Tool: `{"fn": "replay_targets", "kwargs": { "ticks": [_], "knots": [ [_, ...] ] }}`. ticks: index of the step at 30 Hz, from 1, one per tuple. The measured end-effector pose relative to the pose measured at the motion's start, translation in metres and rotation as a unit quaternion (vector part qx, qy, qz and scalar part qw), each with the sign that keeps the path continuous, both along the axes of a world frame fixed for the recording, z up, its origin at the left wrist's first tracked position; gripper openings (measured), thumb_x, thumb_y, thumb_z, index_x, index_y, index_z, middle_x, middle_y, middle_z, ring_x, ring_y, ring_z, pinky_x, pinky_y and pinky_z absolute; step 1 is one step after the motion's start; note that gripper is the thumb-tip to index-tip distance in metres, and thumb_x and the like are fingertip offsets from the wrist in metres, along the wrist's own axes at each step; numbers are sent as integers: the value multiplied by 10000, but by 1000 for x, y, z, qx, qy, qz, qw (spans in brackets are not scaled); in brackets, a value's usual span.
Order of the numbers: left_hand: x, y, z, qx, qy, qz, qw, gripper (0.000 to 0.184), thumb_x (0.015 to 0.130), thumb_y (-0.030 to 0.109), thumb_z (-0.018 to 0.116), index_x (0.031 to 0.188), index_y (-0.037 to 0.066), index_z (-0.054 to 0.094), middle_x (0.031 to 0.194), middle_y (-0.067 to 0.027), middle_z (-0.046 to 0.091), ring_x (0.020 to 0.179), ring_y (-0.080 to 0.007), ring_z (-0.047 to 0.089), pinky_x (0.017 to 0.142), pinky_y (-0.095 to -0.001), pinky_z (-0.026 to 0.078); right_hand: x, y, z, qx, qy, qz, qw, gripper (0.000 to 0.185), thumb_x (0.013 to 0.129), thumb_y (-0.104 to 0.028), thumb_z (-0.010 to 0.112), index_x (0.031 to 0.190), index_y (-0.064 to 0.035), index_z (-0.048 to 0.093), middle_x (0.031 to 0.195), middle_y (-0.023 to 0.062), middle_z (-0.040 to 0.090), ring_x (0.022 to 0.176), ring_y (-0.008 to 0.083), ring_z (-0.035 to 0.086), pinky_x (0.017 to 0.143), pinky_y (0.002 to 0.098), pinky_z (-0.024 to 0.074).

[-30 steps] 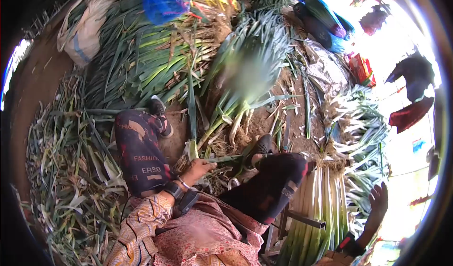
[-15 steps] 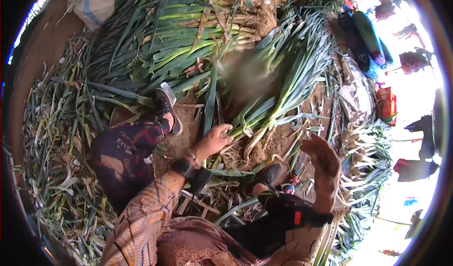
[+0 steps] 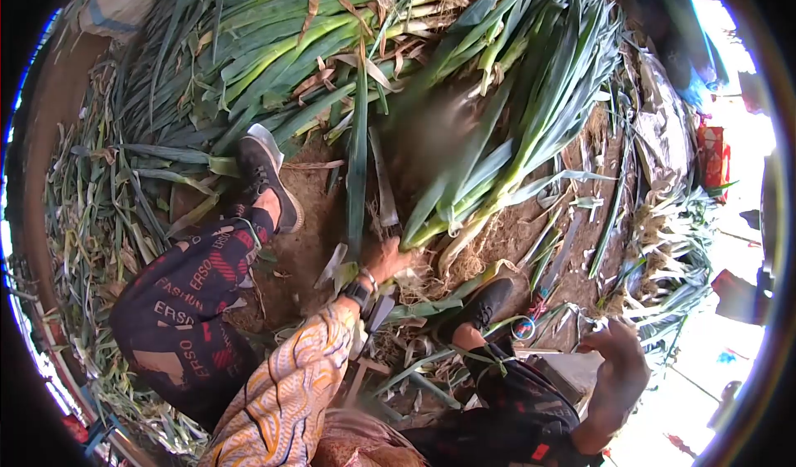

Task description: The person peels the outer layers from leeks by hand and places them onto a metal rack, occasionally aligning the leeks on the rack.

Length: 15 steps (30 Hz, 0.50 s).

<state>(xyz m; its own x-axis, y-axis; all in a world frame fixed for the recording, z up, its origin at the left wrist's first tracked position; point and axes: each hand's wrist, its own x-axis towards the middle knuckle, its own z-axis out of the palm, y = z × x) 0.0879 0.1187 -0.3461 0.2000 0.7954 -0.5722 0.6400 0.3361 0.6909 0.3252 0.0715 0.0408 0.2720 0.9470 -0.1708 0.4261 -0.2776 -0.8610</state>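
My left hand [image 3: 391,261], with a watch at its wrist, is closed around the pale lower end of a leek [image 3: 439,222]. That leek lies at the near end of a pile of long green leeks [image 3: 539,127], its roots spreading beside my fingers. My right hand [image 3: 620,372] is raised at the lower right, apart from the leeks. Its fingers are bent loosely apart, with nothing seen in them. A long narrow blade [image 3: 561,256] lies on the ground between my right hand and the pile.
A larger heap of leeks [image 3: 274,61] lies at the upper left. Loose trimmed leaves [image 3: 91,243] cover the ground at left. More leeks with roots [image 3: 663,235] lie at right. My shoes [image 3: 269,181] rest on the dirt. A blurred smear hides part of the upper middle.
My left hand has closed around the leek's lower end. My right hand has moved down and to the right, its fingers more bent. The view has shifted closer to the ground.
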Motion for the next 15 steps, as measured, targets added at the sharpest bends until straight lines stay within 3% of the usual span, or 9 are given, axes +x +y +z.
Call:
{"fn": "replay_targets", "kwargs": {
  "ticks": [1,5,7,8,10,13,15],
  "knots": [
    [-2,-6,7,42,-38,7,998,579,767,530,639,807,-45,580,704,-216,600,672,-310,610,590,-400,472,-5,3,3,-4,4,5,1000,484,812,-216,637,1176,79,514,888,163,642,812,236,630,748,348,499],
    [3,-23,62,101,-80,44,991,479,854,474,549,788,3,606,642,-189,582,568,-335,571,518,-402,431,-24,5,8,6,67,46,997,421,801,-78,595,1190,67,519,923,142,647,851,205,630,797,317,480],
    [3,-22,120,153,-101,68,981,404,893,397,518,822,9,607,619,-175,567,558,-330,564,516,-403,430,-34,4,7,8,90,69,993,378,812,20,551,1189,45,534,930,122,653,856,171,626,785,285,479],
    [-2,-23,138,126,-109,46,985,378,899,365,519,819,6,606,625,-174,571,557,-330,564,512,-394,432,-39,4,8,1,80,87,993,372,817,23,551,1188,41,536,927,114,655,854,161,624,780,279,479],
    [-10,-31,168,193,-182,87,960,371,899,347,528,798,-2,600,620,-177,569,560,-334,564,503,-390,427,-48,6,10,-10,58,121,991,360,826,28,550,1186,33,542,922,99,659,850,141,619,770,265,479],
    [-40,-44,213,161,-102,53,980,375,898,333,537,769,-14,592,607,-192,557,560,-346,558,499,-398,418,-52,6,9,-4,45,158,986,333,854,-32,572,1185,4,550,899,75,662,835,114,610,761,256,480],
    [-59,-58,233,198,-89,71,974,402,890,343,558,733,-27,584,566,-197,523,528,-347,535,479,-401,397,-50,4,1,19,56,180,982,325,868,-60,576,1189,-14,550,889,70,660,825,102,603,754,253,480]
  ]
}}
